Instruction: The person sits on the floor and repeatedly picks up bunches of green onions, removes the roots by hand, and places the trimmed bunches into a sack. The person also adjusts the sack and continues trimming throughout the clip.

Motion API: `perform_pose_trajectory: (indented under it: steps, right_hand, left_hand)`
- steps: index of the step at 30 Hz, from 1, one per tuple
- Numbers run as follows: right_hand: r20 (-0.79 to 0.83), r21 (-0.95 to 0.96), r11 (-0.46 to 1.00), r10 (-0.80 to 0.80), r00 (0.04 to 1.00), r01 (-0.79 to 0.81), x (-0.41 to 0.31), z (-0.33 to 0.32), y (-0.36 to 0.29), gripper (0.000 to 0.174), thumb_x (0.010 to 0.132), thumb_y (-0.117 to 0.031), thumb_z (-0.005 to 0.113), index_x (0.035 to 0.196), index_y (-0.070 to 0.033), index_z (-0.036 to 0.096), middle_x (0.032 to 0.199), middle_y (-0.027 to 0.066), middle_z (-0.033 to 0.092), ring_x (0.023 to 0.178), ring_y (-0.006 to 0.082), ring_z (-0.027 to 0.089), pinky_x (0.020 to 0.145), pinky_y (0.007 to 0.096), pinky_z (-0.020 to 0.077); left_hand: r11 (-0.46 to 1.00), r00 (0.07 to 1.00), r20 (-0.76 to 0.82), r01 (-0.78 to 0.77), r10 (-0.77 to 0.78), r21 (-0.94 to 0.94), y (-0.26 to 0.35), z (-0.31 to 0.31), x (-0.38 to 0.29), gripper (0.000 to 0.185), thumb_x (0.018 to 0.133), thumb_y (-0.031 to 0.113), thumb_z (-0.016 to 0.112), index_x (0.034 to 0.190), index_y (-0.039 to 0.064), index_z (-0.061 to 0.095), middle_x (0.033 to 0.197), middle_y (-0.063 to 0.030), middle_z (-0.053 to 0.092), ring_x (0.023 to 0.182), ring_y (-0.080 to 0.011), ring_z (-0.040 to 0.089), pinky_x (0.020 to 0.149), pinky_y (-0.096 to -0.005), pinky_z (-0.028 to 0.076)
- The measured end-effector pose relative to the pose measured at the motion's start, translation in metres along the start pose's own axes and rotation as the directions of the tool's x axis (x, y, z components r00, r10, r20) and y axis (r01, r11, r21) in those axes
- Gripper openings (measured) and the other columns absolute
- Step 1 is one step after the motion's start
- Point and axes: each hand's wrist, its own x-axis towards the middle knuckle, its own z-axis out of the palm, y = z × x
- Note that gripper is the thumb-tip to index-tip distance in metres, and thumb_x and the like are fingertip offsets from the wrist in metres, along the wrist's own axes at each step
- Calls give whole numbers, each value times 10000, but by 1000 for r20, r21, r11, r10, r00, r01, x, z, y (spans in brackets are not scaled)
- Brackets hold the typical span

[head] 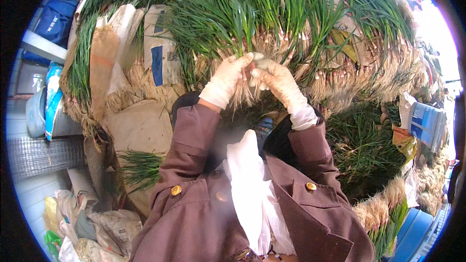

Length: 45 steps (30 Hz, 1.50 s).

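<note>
Both hands wear thin pale gloves and meet in front of my chest. My left hand (227, 76) pinches a few scallion-like plants (244, 74) with pinkish bulb ends; their green leaves point away from me and pale roots hang below. Right beside it, my right hand (278, 82) has its fingers curled at the bulbs and roots of these plants. Its fingertips partly hide what they grip. Just beyond the hands lies a thick heap of the same leafy plants (225, 11), roots towards me.
More rooted bunches (371, 76) lie to the right on sacking. A woven sack (164, 47) and a brown sack (103, 58) sit at the left. Loose leaves (364, 149) pile up by my right side. A small bunch (142, 169) rests on a sack-covered surface (145, 127). A blue container (426, 125) stands far right.
</note>
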Motion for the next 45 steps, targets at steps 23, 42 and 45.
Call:
perform_pose_trajectory:
  steps: [23, 42, 45]
  right_hand:
    - [-252, -611, 729, -547, 798, 307, -5, 28, 15, 183, 915, -201, 607, 921, -23, 646, 821, 158, 630, 775, 333, 614, 724, 378, 489]
    - [-176, -278, 959, 0, 984, -50, -5, 2, -9, 315, 899, -320, 685, 998, -21, 696, 897, 68, 699, 897, 145, 604, 812, 310, 483]
    - [-97, -171, 983, 57, 994, -73, 1, 26, -3, 331, 885, -292, 710, 1055, -8, 688, 904, 59, 696, 856, 137, 606, 772, 287, 490]
  left_hand:
    - [1000, 999, 23, -22, 22, -6, -22, -6, -62, 230, 971, 200, 576, 1079, 0, 608, 836, -108, 674, 764, -236, 686, 757, -417, 598]
    - [978, 986, -75, -132, 146, 161, -27, -3, -78, 343, 967, 142, 571, 1270, -13, 529, 1006, -90, 656, 865, -233, 682, 780, -366, 586]
    - [954, 983, -104, -120, 154, 273, -40, -2, -70, 294, 960, 107, 574, 1234, 7, 535, 1050, -104, 646, 862, -234, 686, 774, -348, 587]
